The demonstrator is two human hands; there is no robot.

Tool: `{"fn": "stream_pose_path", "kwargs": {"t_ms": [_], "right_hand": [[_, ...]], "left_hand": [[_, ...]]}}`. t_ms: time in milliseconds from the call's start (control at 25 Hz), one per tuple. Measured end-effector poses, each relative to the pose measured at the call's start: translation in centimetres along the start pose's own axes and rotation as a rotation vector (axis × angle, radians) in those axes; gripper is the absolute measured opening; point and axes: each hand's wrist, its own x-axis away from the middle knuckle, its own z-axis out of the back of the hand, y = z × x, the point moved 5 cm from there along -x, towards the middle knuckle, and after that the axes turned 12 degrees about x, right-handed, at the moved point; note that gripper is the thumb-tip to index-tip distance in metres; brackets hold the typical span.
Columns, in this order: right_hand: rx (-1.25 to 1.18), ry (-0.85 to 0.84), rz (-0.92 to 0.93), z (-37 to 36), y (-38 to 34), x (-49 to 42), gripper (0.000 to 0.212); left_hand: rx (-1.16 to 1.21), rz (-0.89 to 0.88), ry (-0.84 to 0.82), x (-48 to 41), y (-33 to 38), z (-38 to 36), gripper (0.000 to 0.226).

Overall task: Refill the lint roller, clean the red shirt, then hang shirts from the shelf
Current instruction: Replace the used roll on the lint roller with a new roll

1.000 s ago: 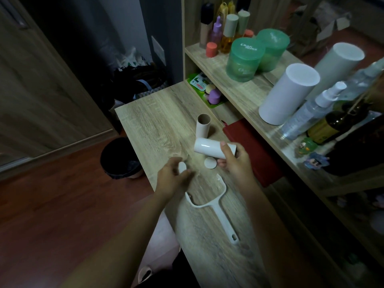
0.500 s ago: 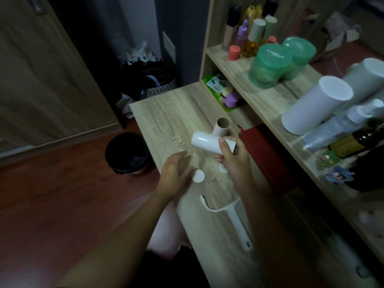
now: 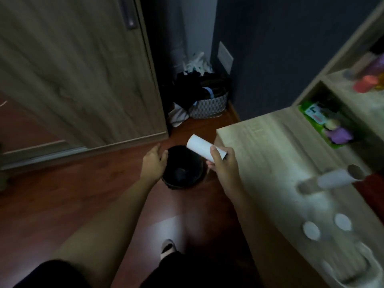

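My right hand (image 3: 223,169) grips a white lint roll (image 3: 204,149) and holds it just off the table's left edge, above the right rim of a black waste bin (image 3: 182,173) on the floor. My left hand (image 3: 153,164) hovers over the bin's left rim with fingers spread and nothing in it. On the wooden table (image 3: 270,152) lie a blurred cardboard tube (image 3: 332,180), two white round caps (image 3: 311,230), and the white roller handle (image 3: 357,265) near the lower right. A red cloth (image 3: 374,188) shows at the right edge.
A wooden sliding door (image 3: 72,69) fills the upper left. A patterned basket of dark clothes (image 3: 209,102) stands in the far corner. The shelf unit (image 3: 332,121) with small coloured items rises at the right. My foot (image 3: 168,246) rests on the red-brown floor.
The view has swung left toward the floor. Both hands moved off the table to the bin, the right one carrying the white roll. The left hand left the white cap on the table.
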Motion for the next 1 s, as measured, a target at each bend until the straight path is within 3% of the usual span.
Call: {"fn": "stream_pose_path", "kwargs": {"t_ms": [200,400,600,680,800,1000], "right_hand": [[0.296,-0.029,-0.095,-8.8,11.4,-6.6,0.025],[0.490,-0.092,-0.070,-15.6,24.8,-16.1,0.029],[0.632,-0.115,-0.020,-21.1,36.7,-24.3,0.029],[0.681,-0.145,0.022,-22.7,39.3,-26.8,0.035],[0.821,-0.323,0.090,-25.0,41.9,-28.4,0.063],[0.916,-0.370,0.090,-23.5,37.8,-24.5,0.073]], "left_hand": [[-0.063,0.176,-0.056,-8.4,-12.5,-2.0,0.051],[-0.114,0.220,-0.121,-15.7,-26.0,-10.1,0.057],[-0.034,0.387,-0.134,-19.2,-38.7,-19.3,0.071],[0.026,0.398,-0.100,-19.4,-40.9,-21.3,0.066],[0.040,0.374,-0.067,-19.5,-42.3,-22.2,0.059],[0.005,0.390,-0.157,-17.4,-38.3,-18.7,0.074]]}}
